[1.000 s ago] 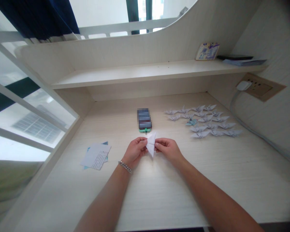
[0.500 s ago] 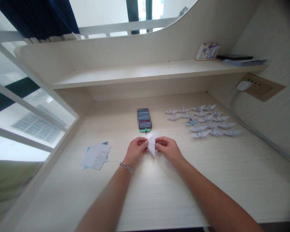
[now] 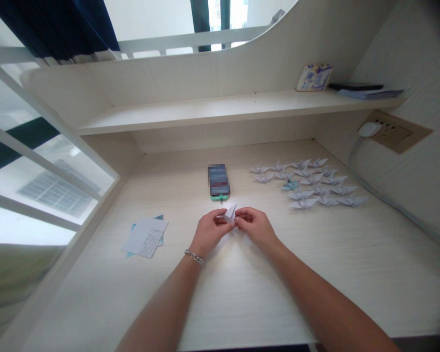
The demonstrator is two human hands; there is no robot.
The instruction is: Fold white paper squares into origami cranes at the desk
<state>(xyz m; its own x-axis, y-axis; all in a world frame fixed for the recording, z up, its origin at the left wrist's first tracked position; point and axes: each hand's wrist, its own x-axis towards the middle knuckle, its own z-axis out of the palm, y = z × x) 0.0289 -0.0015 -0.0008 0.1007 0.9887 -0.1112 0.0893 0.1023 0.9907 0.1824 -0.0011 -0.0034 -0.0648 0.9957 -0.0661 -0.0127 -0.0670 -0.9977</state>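
Between my two hands, just above the desk, is a small piece of folded white paper [image 3: 231, 213] with a pointed tip facing up. My left hand [image 3: 211, 230], with a chain bracelet at the wrist, pinches it from the left. From the right, my right hand [image 3: 254, 224] grips its edge between thumb and fingers. The lower part of the paper is hidden by my fingertips. Several folded paper cranes [image 3: 308, 178] stand in rows to the right, mostly white, and one blue patterned crane [image 3: 290, 185] is among them.
A phone [image 3: 219, 180] with a green plug lies just beyond my hands. Paper sheets [image 3: 145, 237], one with writing, lie to the left. Above the desk runs a shelf [image 3: 190, 110] with a small box [image 3: 314, 78]. A cable [image 3: 392, 203] trails from a wall socket [image 3: 398, 132].
My left thumb and fingers have shifted on the folded paper, and the left wrist has moved slightly right. The paper has turned; its lower point is no longer visible.
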